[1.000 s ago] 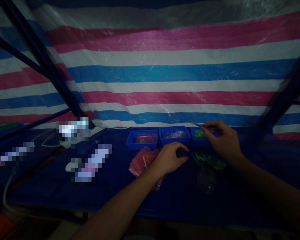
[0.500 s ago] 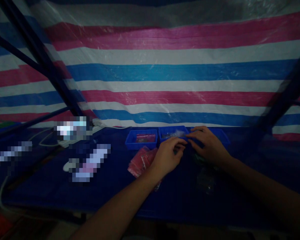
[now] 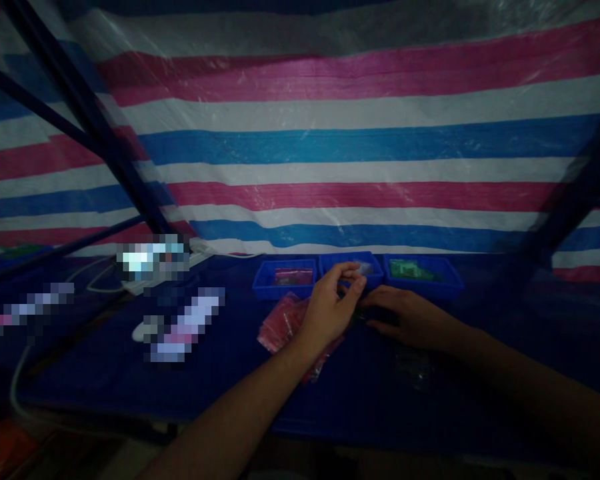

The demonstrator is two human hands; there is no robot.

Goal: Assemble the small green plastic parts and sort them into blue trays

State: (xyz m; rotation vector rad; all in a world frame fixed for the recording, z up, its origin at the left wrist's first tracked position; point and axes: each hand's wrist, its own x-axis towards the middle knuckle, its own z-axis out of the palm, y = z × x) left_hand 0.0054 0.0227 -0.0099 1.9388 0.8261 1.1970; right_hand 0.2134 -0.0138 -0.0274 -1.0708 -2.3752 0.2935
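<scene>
My left hand [image 3: 334, 297] is in front of the middle blue tray [image 3: 325, 267], thumb and fingers drawn together. A pale clear plastic piece [image 3: 365, 268] shows by its fingertips; whether they grip it is hard to tell. My right hand [image 3: 413, 317] is low over the table in front of the right blue tray [image 3: 445, 290], its thumb apart from the fingers. Something small and dark near its fingertips is too dim to name. Pink-red plastic zip bags [image 3: 280, 323] lie in a pile beside and partly under my left wrist.
Green packets [image 3: 410, 269] lie in the right tray, and a pink packet [image 3: 293, 276] in the left blue tray [image 3: 263, 287]. A clear bag [image 3: 414, 367] rests on the blue table [image 3: 350, 407]. Farther left are a white mouse-like object [image 3: 145, 331], blurred-out items and cables.
My right hand has moved down and toward me from the trays, uncovering the green packets in the right tray. My left hand has risen slightly, its fingers closer together.
</scene>
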